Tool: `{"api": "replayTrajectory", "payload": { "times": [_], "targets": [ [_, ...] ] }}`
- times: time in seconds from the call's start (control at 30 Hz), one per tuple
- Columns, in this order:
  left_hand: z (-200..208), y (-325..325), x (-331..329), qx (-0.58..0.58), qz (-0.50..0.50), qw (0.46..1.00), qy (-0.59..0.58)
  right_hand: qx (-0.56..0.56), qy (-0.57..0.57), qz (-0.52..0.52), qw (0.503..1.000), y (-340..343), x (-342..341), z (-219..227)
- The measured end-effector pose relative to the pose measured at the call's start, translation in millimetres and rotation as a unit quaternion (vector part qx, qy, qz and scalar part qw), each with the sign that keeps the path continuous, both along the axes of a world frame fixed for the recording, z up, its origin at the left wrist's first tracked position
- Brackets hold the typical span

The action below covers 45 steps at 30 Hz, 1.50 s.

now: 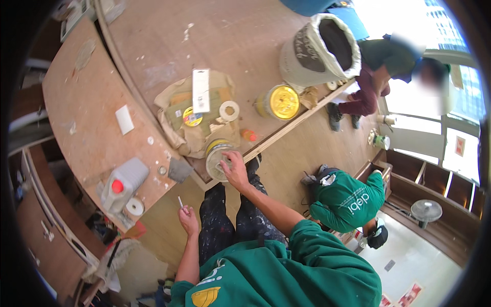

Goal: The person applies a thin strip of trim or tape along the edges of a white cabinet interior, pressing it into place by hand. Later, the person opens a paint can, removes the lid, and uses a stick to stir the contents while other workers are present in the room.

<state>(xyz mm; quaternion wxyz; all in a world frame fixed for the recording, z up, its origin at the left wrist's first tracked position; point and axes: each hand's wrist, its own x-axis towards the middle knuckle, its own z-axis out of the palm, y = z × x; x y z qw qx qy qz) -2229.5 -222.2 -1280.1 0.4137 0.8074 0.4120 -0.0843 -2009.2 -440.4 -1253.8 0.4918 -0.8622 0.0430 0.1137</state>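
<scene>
My left hand (188, 220) is closed around a thin white stick (180, 201), perhaps a cigarette, between the two tables' near ends. At the table's near corner stands a round tub (210, 166) with a pale, cloudy top and a yellow band. My right hand (236, 171) lies on the top of this tub, its fingers bent at the rim; the exact grip is partly hidden. Beyond the tub, crumpled brown paper (163, 102) carries a white card (201, 91), a yellow disc label (193, 116) and a tape roll (229, 110). A small orange-capped bottle (248, 135) is close by.
A yellow-lidded bucket (284, 102) and a big white sack (307, 56) stand along the table's right edge. The left table (87, 128) bears a grey jug (125, 181), a tape roll (134, 206) and a scraper (180, 170). Two co-workers (348, 199) bend at the right, near shelving.
</scene>
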Motion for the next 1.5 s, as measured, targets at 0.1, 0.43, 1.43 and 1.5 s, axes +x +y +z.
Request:
{"api": "replayTrajectory", "payload": {
  "times": [0.1, 0.43, 1.43, 1.5],
  "targets": [
    [11, -2, 22, -0.023, -0.02, 1.0, 0.006, -0.102, -0.1, -0.11, 0.984, -62, 17, -4],
    [21, -3, 49, 0.019, -0.136, 0.991, -0.014, -0.312, -0.01, -0.104, 0.944, -214, 180, -12],
    [17, -39, 33, 0.0, -0.112, 0.993, 0.042, 0.617, 0.209, -0.316, 0.69, -304, 49, 22],
    [13, -40, 34, -0.008, -0.12, 0.992, 0.04, 0.666, 0.243, -0.351, 0.611, -295, 22, -6]
  ]
}}
